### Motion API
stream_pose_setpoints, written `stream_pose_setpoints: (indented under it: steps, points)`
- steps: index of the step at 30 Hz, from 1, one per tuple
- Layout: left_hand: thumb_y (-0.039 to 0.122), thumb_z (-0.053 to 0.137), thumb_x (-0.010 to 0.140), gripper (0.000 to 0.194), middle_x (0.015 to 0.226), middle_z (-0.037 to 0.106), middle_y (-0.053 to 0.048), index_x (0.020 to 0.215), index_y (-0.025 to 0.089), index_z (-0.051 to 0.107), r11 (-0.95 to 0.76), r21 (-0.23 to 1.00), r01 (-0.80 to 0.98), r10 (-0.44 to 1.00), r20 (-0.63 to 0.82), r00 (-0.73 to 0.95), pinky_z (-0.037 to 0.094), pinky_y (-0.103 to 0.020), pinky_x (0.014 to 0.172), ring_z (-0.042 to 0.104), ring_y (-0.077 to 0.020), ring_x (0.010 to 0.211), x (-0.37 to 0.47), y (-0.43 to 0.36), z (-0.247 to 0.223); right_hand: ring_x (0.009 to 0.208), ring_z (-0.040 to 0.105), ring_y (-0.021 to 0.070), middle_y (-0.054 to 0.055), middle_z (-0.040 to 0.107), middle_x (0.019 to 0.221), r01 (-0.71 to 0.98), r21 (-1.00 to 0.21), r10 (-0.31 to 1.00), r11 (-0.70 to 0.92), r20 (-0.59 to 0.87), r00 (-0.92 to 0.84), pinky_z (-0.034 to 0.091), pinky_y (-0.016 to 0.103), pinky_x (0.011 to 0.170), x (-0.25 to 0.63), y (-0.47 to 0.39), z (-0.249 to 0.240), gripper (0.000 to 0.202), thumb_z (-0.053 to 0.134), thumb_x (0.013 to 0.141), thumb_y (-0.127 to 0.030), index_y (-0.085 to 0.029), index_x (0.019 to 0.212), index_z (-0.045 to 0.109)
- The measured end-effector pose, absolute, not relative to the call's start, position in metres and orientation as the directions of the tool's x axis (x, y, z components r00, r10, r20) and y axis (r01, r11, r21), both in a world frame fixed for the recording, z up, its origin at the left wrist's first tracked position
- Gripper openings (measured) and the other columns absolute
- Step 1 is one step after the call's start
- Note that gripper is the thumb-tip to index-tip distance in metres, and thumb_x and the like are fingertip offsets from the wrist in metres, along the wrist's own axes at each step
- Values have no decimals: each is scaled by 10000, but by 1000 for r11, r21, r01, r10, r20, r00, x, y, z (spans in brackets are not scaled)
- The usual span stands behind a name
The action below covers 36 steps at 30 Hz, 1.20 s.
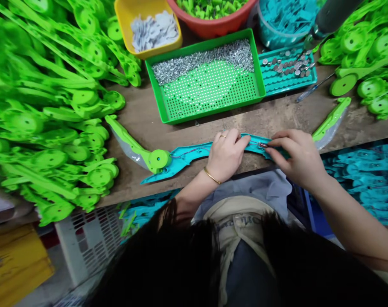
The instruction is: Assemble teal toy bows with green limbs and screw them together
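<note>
A long, curved blue plastic shell [187, 157] lies on the wooden bench in front of me, its hollow side up, with thin wires running inside it. A green arm with a round hub [159, 160] and a greyish translucent edge joins its left end. A similar green arm [332, 121] sticks out beyond my right hand, which hides the joint there. My left hand [227, 154] is closed over the middle of the shell, fingertips on its far edge. With thumb and fingertips, my right hand [298, 157] pinches a small wired component [263, 145] at the shell.
Behind the shell stand a green perforated tray [209, 108] of screws and a teal tray [290, 87] of small round metal pieces. A screwdriver [312, 90] lies to the right; a dark power tool [333, 19] hangs above. Green parts [49, 123] are heaped at left.
</note>
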<state>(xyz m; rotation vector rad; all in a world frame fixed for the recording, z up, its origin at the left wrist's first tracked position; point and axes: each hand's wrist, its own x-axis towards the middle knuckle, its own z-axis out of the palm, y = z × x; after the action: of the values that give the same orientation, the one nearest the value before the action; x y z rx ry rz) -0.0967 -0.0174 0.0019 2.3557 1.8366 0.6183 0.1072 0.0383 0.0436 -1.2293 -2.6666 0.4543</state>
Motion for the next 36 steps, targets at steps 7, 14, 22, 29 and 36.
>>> stream_pose_setpoints:
  steps: [7, 14, 22, 29, 36]
  points:
    - [302, 385, 1032, 338, 871, 605, -72, 962, 175, 690, -228, 363, 903, 955, 264, 135, 369, -324, 737, 544, -201, 820, -94, -16, 0, 956, 624, 240, 102, 710, 1005, 712, -313, 766, 629, 88, -637, 430, 384, 845, 106, 31, 36, 233, 525, 947, -353, -188, 914, 687]
    - [279, 411, 1020, 317, 857, 601, -69, 918, 174, 691, -213, 306, 928, 954, 268, 131, 360, -321, 730, 532, -198, 799, -92, -15, 1, 982, 583, 243, 93, 693, 1047, 703, -284, 742, 652, 47, -669, 380, 391, 853, 102, 40, 42, 303, 475, 968, -380, -218, 971, 731]
    - [265, 413, 1018, 314, 859, 586, -70, 891, 184, 689, -183, 299, 937, 977, 163, 139, 359, -326, 735, 531, -207, 815, -91, -14, 8, 1074, 587, 263, 85, 685, 1113, 684, -399, 734, 610, -39, -678, 372, 429, 914, 84, 57, 36, 229, 509, 946, -326, -204, 955, 703]
    - [269, 411, 1021, 321, 825, 592, -58, 921, 204, 709, -198, 250, 948, 957, 260, 131, 365, -312, 718, 541, -197, 804, -91, -15, 5, 1037, 589, 261, 81, 707, 1063, 719, -362, 727, 594, -140, -672, 377, 426, 908, 61, 61, 40, 196, 529, 907, -249, -180, 801, 679]
    - [247, 448, 1004, 290, 796, 579, -52, 897, 205, 714, -214, 239, 947, 943, 302, 137, 355, -309, 686, 530, -200, 769, -91, -14, 5, 1016, 635, 247, 79, 718, 1059, 690, -409, 742, 597, -46, -669, 438, 411, 892, 84, 63, 46, 165, 540, 921, -252, -182, 976, 679]
